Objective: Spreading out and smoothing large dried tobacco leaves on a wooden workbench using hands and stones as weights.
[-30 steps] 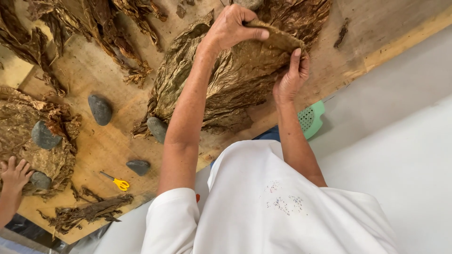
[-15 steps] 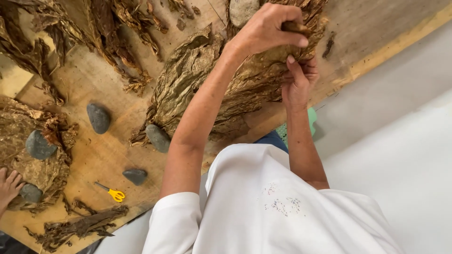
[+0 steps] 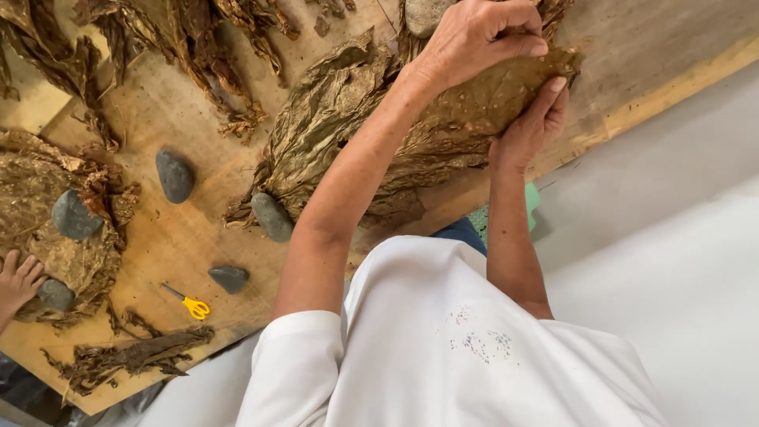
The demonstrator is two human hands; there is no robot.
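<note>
Shirt [image 3: 474, 356], white, short-sleeved, fills the near side, with both bare arms reaching far over a wooden bench [image 3: 158, 237].

Near left on the bench:
- a loose strip of dark leaf scraps [image 3: 134, 356]
- small yellow scissors [image 3: 194, 307]
- a grey stone [image 3: 229, 277]
- a co-worker's hand [image 3: 16, 281] at the left edge, fingers spread, resting by a flattened leaf stack [image 3: 47, 198] with stones on it

A green plastic piece [image 3: 528, 207] shows under the bench edge, just beside the right forearm.

Mid bench: a big pile of dried brown leaves [image 3: 340, 119], with a stone [image 3: 273, 215] at its near-left end and another stone [image 3: 174, 175] lying apart to the left.

The right hand [image 3: 530, 126] is at the pile's right end, fingers together and laid flat up against the near side of a single leaf [image 3: 506, 91]; its thumb is hidden. The left hand [image 3: 482, 35] is further out and above, fingers curled, pinching that leaf's far edge.

Progress, as I judge it: one leaf is being separated on top of the pile, and a thick pile remains under it. The stacks on the left look pressed already. More bunches [image 3: 182, 47] at the far left look untouched.

The leaf's long axis runs from near-left to far-right, with its free end pointing far-right toward the bench edge. I cannot tell which end is the stem.
</note>
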